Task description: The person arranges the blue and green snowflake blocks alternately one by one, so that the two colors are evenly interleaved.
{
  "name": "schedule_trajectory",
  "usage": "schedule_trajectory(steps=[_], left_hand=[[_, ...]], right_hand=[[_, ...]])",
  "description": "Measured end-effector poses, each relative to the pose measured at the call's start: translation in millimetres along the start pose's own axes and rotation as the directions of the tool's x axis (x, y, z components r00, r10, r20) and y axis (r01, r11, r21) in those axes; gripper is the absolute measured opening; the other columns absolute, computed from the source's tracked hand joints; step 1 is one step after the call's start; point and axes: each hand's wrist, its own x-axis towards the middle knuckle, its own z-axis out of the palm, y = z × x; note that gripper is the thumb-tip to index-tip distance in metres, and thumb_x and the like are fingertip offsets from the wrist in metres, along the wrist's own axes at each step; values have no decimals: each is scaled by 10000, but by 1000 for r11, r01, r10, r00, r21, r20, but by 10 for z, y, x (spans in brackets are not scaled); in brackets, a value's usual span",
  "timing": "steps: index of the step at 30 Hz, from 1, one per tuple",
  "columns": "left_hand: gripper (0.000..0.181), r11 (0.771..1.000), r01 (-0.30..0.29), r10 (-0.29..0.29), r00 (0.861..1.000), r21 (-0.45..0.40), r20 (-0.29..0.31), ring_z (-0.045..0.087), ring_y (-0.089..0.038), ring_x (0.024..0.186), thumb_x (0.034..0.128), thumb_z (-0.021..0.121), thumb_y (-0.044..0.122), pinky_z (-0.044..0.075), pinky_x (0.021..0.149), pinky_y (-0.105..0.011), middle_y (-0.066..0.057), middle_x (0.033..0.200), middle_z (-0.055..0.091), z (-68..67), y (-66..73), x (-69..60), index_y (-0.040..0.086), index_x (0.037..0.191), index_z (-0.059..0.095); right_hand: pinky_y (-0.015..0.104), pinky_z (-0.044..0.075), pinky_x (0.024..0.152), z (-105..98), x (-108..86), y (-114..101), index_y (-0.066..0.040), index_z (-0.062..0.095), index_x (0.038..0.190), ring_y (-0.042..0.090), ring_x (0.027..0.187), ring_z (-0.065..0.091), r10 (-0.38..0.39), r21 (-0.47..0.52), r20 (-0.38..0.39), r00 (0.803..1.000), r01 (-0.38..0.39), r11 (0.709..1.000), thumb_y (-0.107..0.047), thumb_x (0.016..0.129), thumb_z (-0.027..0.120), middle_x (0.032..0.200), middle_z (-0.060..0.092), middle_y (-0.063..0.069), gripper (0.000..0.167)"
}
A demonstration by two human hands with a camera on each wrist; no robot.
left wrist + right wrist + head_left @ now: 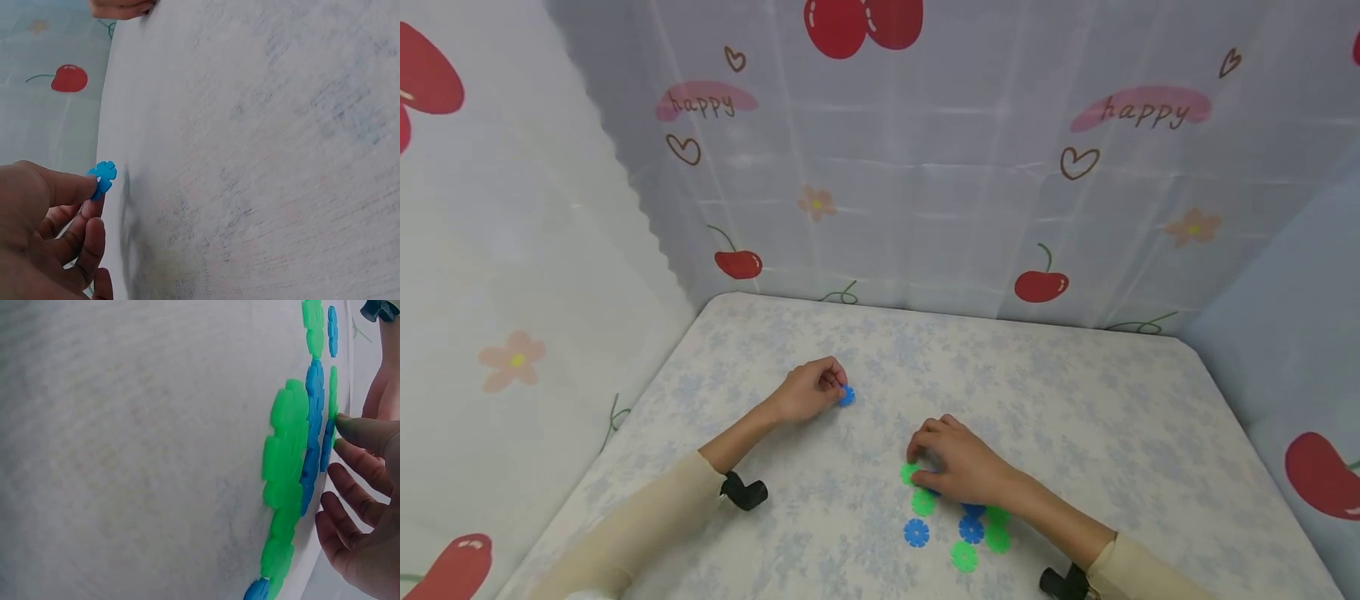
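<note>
In the head view, my left hand [808,390] is above the table's left half, pinching a small blue notched disc [847,396] between thumb and fingers. The left wrist view shows this blue disc [104,179] upright at the thumb tip. My right hand [966,462] reaches over a loose group of green and blue flower-shaped discs. Its thumb and forefinger tips are at a green disc [910,474], with a gap between them in the right wrist view. The right hand [365,487] partly hides the discs beneath it.
Nearer the table's front are a blue disc [917,532], a green disc [964,556] and several others, some touching or overlapping. A pale patterned cloth covers the table [1075,400]. Printed curtains [925,167] stand behind and on both sides. Black wrist cameras [745,492] sit by the sleeves.
</note>
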Motion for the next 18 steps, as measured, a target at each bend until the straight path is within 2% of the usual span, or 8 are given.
schedule_trajectory(steps=[5, 10, 14, 18], left_hand=[[88, 998, 60, -60, 996, 2, -67, 638, -166, 907, 1038, 701, 146, 513, 857, -330, -66, 1035, 702, -96, -103, 119, 116, 1116, 674], [108, 993, 116, -114, 988, 8, -108, 649, -174, 919, 1038, 710, 160, 492, 898, -377, -74, 1044, 714, -129, -159, 217, 103, 1123, 679], [116, 989, 146, -145, 981, -1, -126, 652, -195, 931, 1036, 716, 191, 433, 1018, -509, -75, 1037, 722, -111, -142, 305, 109, 1114, 688], [102, 988, 154, -150, 979, 21, -138, 660, -234, 956, 1028, 725, 196, 296, 1150, -695, -69, 1015, 732, -81, -117, 367, 120, 1086, 688]], right_hand=[[398, 492, 938, -29, 2, -27, -268, 721, 1082, 106, 1033, 486, 21, -10, 16, 1000, -21, 1000, -303, 976, 817, 1123, 655, -91, 148], [433, 476, 949, -42, 22, -28, -252, 715, 1066, 129, 1041, 476, 31, 15, 38, 999, -32, 999, -288, 970, 824, 1128, 651, -75, 149], [433, 469, 952, -34, 34, -12, -255, 711, 1057, 132, 1044, 473, 35, 12, 41, 999, -35, 999, -294, 961, 835, 1122, 649, -75, 161], [421, 465, 946, -25, 37, -6, -257, 708, 1053, 126, 1037, 469, 31, 7, 36, 999, -31, 999, -297, 958, 839, 1117, 645, -82, 167]])
